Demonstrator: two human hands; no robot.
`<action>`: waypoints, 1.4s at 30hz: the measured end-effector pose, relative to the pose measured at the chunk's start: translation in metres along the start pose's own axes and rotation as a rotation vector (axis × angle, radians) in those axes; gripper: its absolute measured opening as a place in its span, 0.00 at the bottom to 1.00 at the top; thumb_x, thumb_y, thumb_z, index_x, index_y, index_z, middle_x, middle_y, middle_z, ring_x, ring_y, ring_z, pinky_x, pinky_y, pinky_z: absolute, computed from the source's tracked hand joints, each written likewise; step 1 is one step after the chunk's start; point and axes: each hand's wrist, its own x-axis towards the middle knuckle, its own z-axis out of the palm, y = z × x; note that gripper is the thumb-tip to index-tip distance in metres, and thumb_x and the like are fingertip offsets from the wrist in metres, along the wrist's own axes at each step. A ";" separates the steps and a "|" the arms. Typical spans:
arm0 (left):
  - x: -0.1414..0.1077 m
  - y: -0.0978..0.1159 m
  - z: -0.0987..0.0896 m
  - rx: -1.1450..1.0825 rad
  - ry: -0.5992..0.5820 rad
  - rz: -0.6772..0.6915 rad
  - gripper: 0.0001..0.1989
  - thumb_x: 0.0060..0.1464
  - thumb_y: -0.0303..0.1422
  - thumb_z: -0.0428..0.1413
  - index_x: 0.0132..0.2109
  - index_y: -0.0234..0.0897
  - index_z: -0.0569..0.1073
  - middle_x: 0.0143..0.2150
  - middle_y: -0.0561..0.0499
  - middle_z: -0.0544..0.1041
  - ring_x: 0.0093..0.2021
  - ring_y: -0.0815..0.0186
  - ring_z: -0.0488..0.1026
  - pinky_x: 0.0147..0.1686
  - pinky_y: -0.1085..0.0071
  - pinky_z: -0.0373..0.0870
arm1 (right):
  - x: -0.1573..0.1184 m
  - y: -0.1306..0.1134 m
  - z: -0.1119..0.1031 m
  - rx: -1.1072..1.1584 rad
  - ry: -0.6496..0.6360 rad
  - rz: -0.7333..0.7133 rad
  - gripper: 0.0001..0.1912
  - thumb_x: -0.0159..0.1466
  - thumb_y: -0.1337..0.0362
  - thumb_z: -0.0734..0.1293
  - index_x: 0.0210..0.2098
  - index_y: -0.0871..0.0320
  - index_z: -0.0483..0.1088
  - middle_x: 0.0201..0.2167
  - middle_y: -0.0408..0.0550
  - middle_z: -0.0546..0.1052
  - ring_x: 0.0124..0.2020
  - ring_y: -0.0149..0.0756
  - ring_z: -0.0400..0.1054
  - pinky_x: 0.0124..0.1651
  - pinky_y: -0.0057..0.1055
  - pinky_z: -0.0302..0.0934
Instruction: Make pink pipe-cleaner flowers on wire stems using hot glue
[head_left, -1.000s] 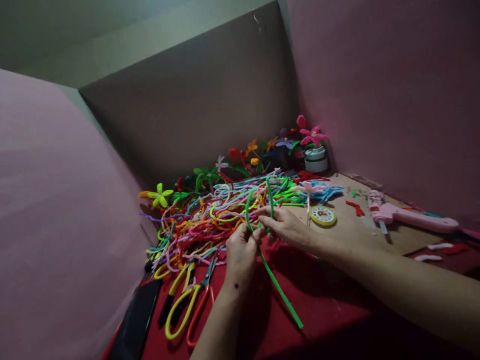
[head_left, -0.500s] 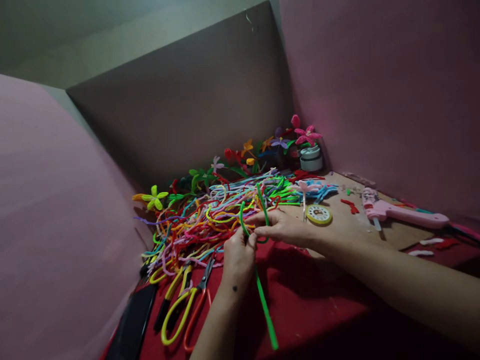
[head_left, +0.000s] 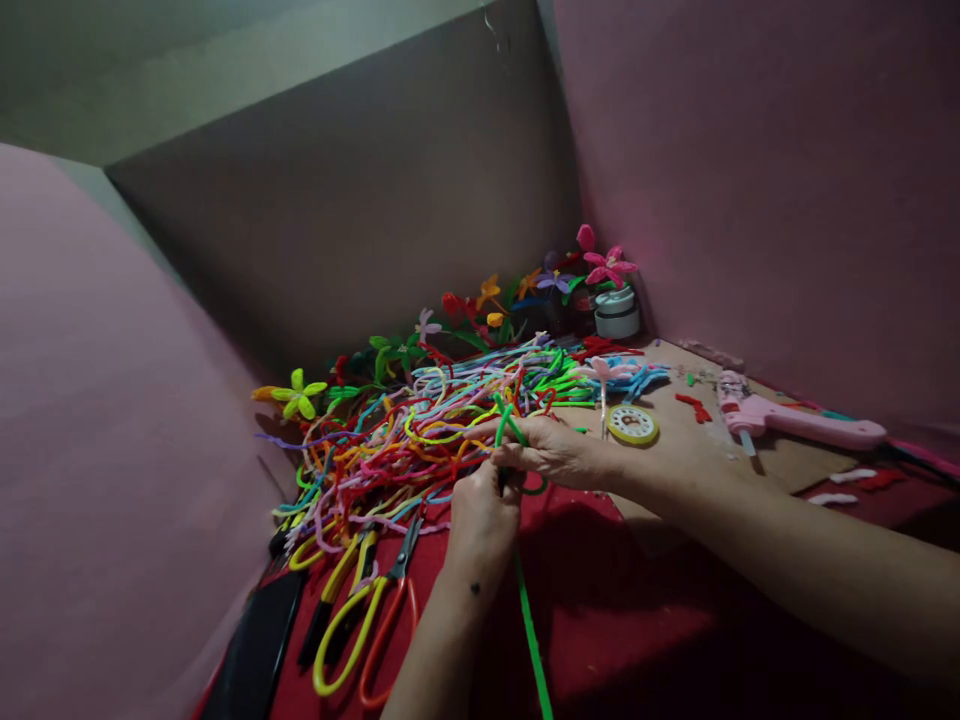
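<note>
Between my two hands is a bright green pipe cleaner (head_left: pixel 531 630), its long tail hanging down toward the lower edge and its upper ends crossing above my fingers. My left hand (head_left: pixel 486 510) is closed around it from below. From the right, my right hand (head_left: pixel 551 450) pinches the same pipe cleaner near the crossing, its fingertips close to the left hand's. Part of a green loop shows under the right hand; the exact grip point is hidden by the fingers. Just behind lies a tangled pile of many-coloured pipe cleaners (head_left: pixel 390 450).
Scissors (head_left: pixel 401 570) and yellow-black pliers (head_left: pixel 341 590) lie left of my left hand, beside a black flat object (head_left: pixel 259 640). A pink glue gun (head_left: pixel 802 420) and round yellow-rimmed disc (head_left: pixel 632 426) are at right. Pipe-cleaner flowers (head_left: pixel 300 395) line the back, near a pale jar (head_left: pixel 617 315).
The green pipe cleaner's upper ends, which stood tall and apart, now cross lower over my fingers. Both hands stay close together; the whole view has shifted slightly.
</note>
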 end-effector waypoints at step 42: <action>-0.024 0.026 -0.018 -0.797 -0.361 -0.157 0.17 0.44 0.31 0.60 0.43 0.35 0.68 0.21 0.58 0.68 0.22 0.71 0.68 0.27 0.74 0.62 | -0.002 -0.027 -0.006 0.801 0.573 -0.027 0.12 0.52 0.58 0.70 0.25 0.61 0.67 0.11 0.31 0.51 0.12 0.19 0.41 0.16 0.21 0.39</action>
